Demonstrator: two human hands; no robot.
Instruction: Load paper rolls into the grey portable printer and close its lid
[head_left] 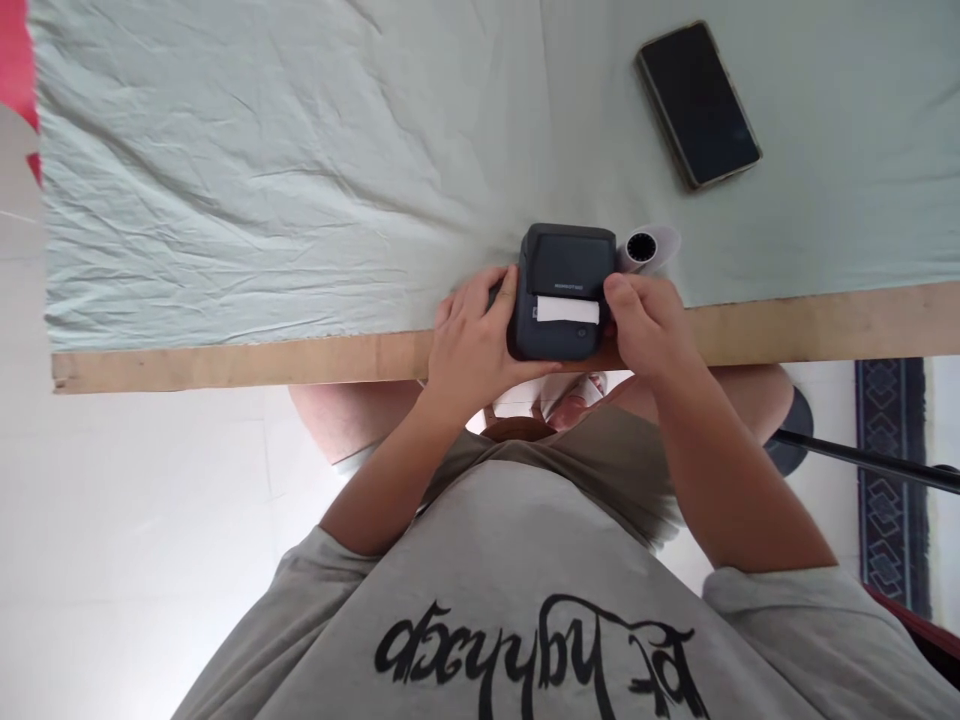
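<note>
A dark grey label printer (568, 262) sits at the table's near edge, with a white strip of label paper (568, 310) showing in its front slot. My left hand (476, 340) grips its left side, the thumb stretched along the front lower edge. Against the right side, my right hand (646, 322) is closed, its thumb and curled fingers at the printer's edge; the fingertips are partly hidden. Just beyond my right hand lies a white cylindrical thing (667, 243) with a dark round end, close to the printer's right side.
A black-screened phone (701, 105) in a clear-edged case lies farther back on the right. Pale green cloth (300, 180) covers the table, wrinkled on the left. A bare wooden edge (240, 360) runs along the front. Below are my legs and a patterned dark rug (891, 480).
</note>
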